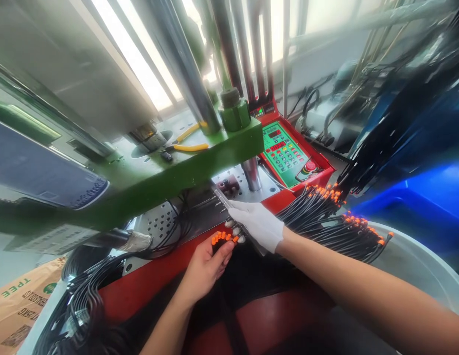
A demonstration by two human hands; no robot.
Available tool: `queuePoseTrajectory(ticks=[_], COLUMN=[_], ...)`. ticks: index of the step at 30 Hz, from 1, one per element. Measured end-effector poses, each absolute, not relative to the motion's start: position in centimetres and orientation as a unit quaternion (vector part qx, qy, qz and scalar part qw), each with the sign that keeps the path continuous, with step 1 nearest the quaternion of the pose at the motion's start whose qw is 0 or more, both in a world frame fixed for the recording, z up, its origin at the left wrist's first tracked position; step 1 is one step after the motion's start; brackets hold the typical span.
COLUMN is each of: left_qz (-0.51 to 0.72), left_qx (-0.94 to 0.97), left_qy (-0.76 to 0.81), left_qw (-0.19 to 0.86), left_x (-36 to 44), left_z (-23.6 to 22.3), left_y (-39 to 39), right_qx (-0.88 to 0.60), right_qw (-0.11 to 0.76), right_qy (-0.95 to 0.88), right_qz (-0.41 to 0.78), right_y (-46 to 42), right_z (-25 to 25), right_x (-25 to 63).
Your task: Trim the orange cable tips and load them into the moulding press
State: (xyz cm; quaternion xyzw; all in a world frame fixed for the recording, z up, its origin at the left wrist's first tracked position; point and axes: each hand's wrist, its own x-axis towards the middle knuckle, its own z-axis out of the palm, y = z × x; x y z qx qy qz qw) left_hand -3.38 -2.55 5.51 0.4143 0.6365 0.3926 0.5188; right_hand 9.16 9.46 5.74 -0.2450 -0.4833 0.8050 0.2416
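In the lower middle, my bare left hand (208, 264) is closed round a bunch of orange-tipped cable ends (222, 237). The tips stand in a short curved row above my thumb. My right hand (257, 224) wears a white glove and grips a long narrow metal bar (221, 197) with small pins along its edge. Its fingers curl under the near end of the bar, right beside the orange tips. The bar's far end points under the green press beam (185, 177). Whether the nearest tip touches the bar I cannot tell.
Many orange-tipped black cables (307, 222) lie by a white tub (418, 246) at right. A red control box (288, 153) stands behind. Yellow-handled pliers (190, 147) rest on the press. More black cables (89, 296) hang at left near a brown paper sack (29, 305).
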Motion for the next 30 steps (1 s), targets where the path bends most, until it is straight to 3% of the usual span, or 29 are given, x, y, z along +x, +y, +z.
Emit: queuePoseTrajectory(ticks=[10,15,24,30], left_qz=[0.327,0.394,0.53,0.514], left_qx=[0.504,0.421,0.275,0.309], left_qy=[0.739,0.696,0.591,0.589], left_qw=[0.304,0.429,0.543,0.541], left_x=[-1.6,-2.6,-2.8,-2.6], left_z=[5.5,5.2,4.8,4.5], left_y=[-2.7,-2.5,-2.6,-2.8], right_qx=[-0.274,-0.266,-0.24,-0.211], right_qw=[0.247,0.239,0.214,0.215], right_qy=[-0.553,-0.536,-0.498,-0.521], right_qz=[0.747,0.765,0.805,0.799], right_y=[8.5,9.0,9.5,9.2], right_z=[5.7,5.8,5.4,5.6], right_x=[9.1,9.3,9.3,9.4])
